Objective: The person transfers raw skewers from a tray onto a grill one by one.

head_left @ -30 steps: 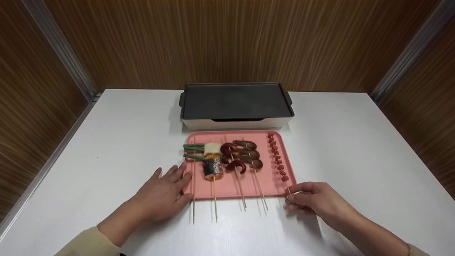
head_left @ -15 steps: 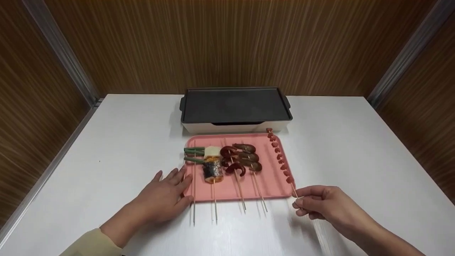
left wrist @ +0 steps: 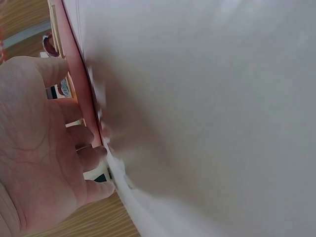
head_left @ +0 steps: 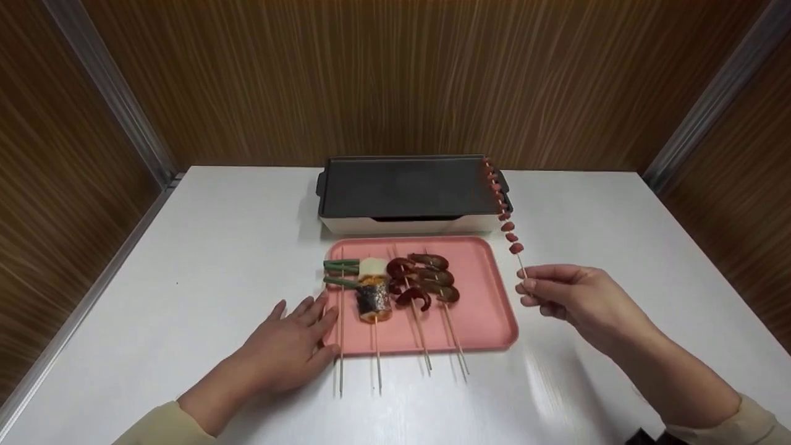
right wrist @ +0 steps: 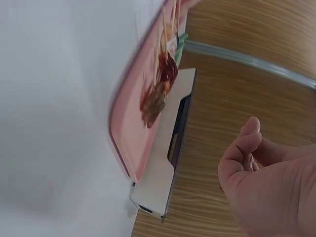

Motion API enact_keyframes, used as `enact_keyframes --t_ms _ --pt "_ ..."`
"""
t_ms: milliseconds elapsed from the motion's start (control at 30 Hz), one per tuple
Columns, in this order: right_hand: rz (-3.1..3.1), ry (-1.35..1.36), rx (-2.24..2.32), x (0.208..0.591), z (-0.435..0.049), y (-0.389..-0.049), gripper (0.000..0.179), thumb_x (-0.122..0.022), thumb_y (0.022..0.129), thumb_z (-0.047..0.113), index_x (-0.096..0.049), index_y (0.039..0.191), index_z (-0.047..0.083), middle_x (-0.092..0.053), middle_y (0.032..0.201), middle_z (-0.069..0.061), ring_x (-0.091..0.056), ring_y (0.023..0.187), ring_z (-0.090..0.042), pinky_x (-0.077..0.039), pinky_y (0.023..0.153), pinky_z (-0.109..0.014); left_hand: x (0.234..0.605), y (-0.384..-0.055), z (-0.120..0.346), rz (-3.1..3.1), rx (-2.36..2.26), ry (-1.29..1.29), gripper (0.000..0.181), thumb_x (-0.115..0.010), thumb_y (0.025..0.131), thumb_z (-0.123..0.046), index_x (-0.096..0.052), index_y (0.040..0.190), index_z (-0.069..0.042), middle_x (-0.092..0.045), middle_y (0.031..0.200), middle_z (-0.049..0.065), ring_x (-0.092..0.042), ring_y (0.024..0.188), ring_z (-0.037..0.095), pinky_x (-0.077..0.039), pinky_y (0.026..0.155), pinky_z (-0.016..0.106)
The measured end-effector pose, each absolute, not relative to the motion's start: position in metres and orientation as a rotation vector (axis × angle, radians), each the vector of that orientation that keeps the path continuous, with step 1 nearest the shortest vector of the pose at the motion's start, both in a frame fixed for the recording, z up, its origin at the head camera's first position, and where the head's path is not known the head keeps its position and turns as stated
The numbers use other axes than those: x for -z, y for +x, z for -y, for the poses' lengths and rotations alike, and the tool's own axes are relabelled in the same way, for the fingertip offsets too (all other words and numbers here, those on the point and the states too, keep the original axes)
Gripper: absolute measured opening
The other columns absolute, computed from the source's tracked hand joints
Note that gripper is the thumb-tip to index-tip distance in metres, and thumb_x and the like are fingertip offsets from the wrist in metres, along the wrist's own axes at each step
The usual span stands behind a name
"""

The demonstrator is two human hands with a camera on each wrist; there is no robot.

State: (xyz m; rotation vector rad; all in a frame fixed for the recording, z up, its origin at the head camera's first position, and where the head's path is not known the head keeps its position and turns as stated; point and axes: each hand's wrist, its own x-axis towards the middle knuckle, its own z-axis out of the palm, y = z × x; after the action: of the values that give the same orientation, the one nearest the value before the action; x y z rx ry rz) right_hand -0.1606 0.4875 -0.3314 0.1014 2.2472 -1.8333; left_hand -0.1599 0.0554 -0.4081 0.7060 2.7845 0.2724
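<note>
My right hand (head_left: 578, 293) pinches the bare end of a skewer of small red pieces (head_left: 507, 227) between thumb and fingers. The skewer is raised right of the pink tray (head_left: 485, 321), its far tip overlapping the right side of the black griddle (head_left: 408, 188). In the right wrist view the hand (right wrist: 271, 177) shows curled fingers, but no skewer is visible. With spread fingers my left hand (head_left: 284, 349) rests against the tray's left edge. Across the tray lie skewers of green stalks (head_left: 341, 268), a dark-skinned chunk (head_left: 374, 300), dark red curled pieces (head_left: 413, 295) and brown shrimp-like pieces (head_left: 440, 277).
The griddle sits on a white base (head_left: 352, 226) just behind the tray. Several skewer sticks overhang the tray's front edge. A white table (head_left: 247, 222) bears everything, with wood-grain panels (head_left: 395, 80) at the back and sides.
My right hand has lifted the skewer of red pieces off the tray's right side and moved it up, forward and slightly right. The left hand stays at the tray's edge.
</note>
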Motion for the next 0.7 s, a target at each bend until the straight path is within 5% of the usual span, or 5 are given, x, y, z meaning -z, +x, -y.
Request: enact_keyframes --t_ms 167,367,700 --pt "-2.153 0.126 1.935 0.324 -0.485 -0.192 0.029 -0.072 0.103 0.011 -0.070 0.128 -0.004 -0.078 0.103 -0.003 -0.073 0.091 -0.010 -0.057 0.078 -0.022 0.408 -0.160 -0.055 -2.787 -0.283 0.697 0.068 -0.044 0.110 -0.051 -0.044 0.162 -0.007 -0.028 0.172 0.017 -0.028 0.158 0.040 -0.017 0.124 0.069" --pt "-2.037 0.190 2.053 0.324 -0.487 -0.224 0.008 -0.072 0.102 0.008 -0.078 0.108 0.008 -0.078 0.095 -0.001 -0.072 0.085 -0.007 -0.054 0.074 -0.020 0.408 -0.160 -0.056 -2.792 -0.265 0.693 0.068 -0.044 0.110 -0.052 -0.045 0.162 -0.007 -0.029 0.172 0.016 -0.029 0.157 0.040 -0.019 0.123 0.069" --pt "-1.998 0.247 2.054 0.339 -0.489 -0.266 0.012 -0.065 0.105 0.005 -0.076 0.102 0.008 -0.076 0.087 0.000 -0.068 0.079 -0.006 -0.051 0.068 -0.019 0.407 -0.160 -0.057 -2.785 -0.254 0.676 0.069 -0.043 0.110 -0.052 -0.044 0.162 -0.008 -0.028 0.173 0.015 -0.028 0.158 0.039 -0.019 0.124 0.068"
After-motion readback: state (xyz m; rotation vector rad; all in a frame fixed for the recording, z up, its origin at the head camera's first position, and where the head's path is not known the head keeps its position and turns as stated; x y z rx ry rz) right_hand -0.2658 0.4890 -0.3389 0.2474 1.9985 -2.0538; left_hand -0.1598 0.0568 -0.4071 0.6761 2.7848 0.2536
